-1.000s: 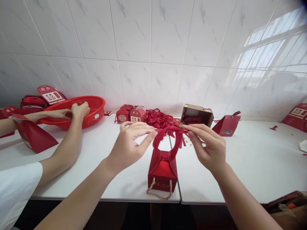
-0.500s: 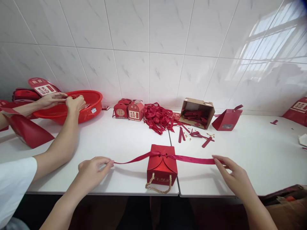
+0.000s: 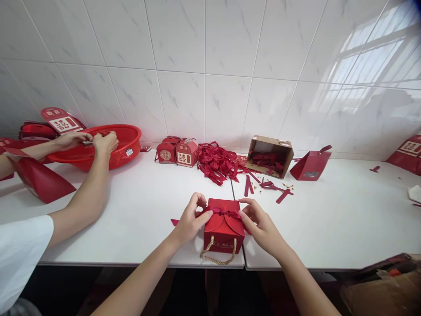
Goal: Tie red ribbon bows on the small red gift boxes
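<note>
A small red gift box (image 3: pixel 224 228) with a tan rope handle stands at the front edge of the white table (image 3: pixel 144 206). A dark red ribbon (image 3: pixel 224 213) is knotted across its top. My left hand (image 3: pixel 191 220) pinches the ribbon at the box's left side, fingers curled. My right hand (image 3: pixel 260 224) pinches the ribbon at the right side. One ribbon tail (image 3: pixel 174 222) lies on the table to the left of my left hand.
A heap of red ribbons (image 3: pixel 216 162), two finished boxes (image 3: pixel 177 152), an open cardboard carton (image 3: pixel 271 154) and a tipped red box (image 3: pixel 310 165) line the back. At the left, another person's hands (image 3: pixel 98 142) work at a red basket (image 3: pixel 126 141).
My hands held the ribbon up above the box, then pulled it out taut to both sides. Now both hands have come back in beside the box, holding the ribbon close to the knot.
</note>
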### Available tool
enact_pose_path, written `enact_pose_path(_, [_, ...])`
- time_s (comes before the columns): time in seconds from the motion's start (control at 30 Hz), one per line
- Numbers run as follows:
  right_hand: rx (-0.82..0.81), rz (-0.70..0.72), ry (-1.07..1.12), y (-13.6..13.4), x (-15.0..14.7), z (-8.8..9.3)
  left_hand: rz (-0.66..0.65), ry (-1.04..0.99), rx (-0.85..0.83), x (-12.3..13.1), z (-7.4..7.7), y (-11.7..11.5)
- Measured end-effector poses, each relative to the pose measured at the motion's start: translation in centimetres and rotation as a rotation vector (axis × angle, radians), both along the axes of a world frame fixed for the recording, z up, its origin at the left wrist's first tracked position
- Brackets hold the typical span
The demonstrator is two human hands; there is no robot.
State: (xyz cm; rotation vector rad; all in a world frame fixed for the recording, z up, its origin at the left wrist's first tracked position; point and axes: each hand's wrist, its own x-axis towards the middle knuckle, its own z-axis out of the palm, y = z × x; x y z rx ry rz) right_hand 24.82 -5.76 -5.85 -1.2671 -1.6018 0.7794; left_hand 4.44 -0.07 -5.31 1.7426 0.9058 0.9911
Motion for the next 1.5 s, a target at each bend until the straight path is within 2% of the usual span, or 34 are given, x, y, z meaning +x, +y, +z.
enact_pose_path(0.13, [-0.113,0.093,0.226,0.2,-0.1,0.3,-0.015,0.046,-0.042,-0.2,0.0,0.0])
enact_pose_path(0.27, [-0.174,0.149,0.295,0.4,1.2,0.5,0.045,0.149,0.06,-1.2,1.1,0.0])
enact_pose_path(0.4, [-0.082,0.14,0.188,0.5,2.5,0.8,0.068,0.214,0.096,-2.1,2.4,0.4])
enact_pose_path(0.5, [0.037,0.113,-0.05,0.0,3.3,1.9,0.048,0.341,0.04,-2.8,3.5,1.5])
enact_pose_path(0.57, [0.121,0.105,-0.268,-0.5,3.6,2.5,-0.082,0.471,-0.074,-3.3,4.2,2.3])
enact_pose_path(0.63, [0.213,0.053,-0.442,-0.6,3.6,2.7,-0.309,0.563,-0.223,-3.5,5.0,2.9])
enact_pose_path(0.7, [0.316,-0.086,-0.527,-0.4,3.2,2.3,-0.507,0.56,-0.34,-3.3,5.6,3.0])
enact_pose_path(0.77, [0.439,-0.261,-0.515,0.0,2.4,1.7,-0.554,0.458,-0.388,-2.9,6.1,2.5])
enact_pose_path(0.83, [0.538,-0.372,-0.42,0.4,1.5,1.3,-0.485,0.312,-0.383,-2.3,6.2,1.7])
enact_pose_path(0.87, [0.553,-0.38,-0.36,0.5,1.1,1.4,-0.431,0.251,-0.368,-1.9,6.1,1.2])
enact_pose_path(0.93, [0.512,-0.319,-0.253,0.5,0.2,1.7,-0.316,0.165,-0.301,-1.1,5.8,0.1])
enact_pose_path(1.03, [0.401,-0.152,-0.145,0.2,-0.7,2.3,-0.149,0.121,-0.103,0.0,5.0,-1.3])
enact_pose_path(1.2, [0.343,-0.096,-0.065,0.3,-1.8,2.7,0.048,0.245,0.226,1.4,3.8,-2.6])
enact_pose_path(1.33, [0.198,-0.079,-0.02,0.3,-2.6,3.1,0.121,0.351,0.426,1.7,3.2,-2.9])
enact_pose_path(1.5, [0.073,-0.04,0.02,0.2,-3.0,3.8,0.1,0.406,0.515,1.5,2.8,-3.1])
